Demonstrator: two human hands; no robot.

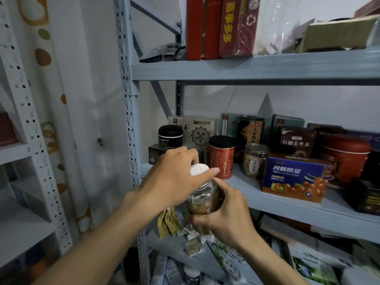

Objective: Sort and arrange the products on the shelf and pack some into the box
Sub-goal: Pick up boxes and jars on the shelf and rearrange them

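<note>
Pale grey metal shelving holds a red cylindrical tin and a blue printed carton. Just before its middle board, the right hand wraps a clear plastic jar, while the left hand clasps its white round lid.

Clear jar of brown packets, white lid, nearly upright before grey shelf.

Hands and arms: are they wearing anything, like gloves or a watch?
No. The left hand and right hand are bare, and no gloves, rings or watch show. The left forearm and right forearm are bare too, with no sleeves in view.
</note>
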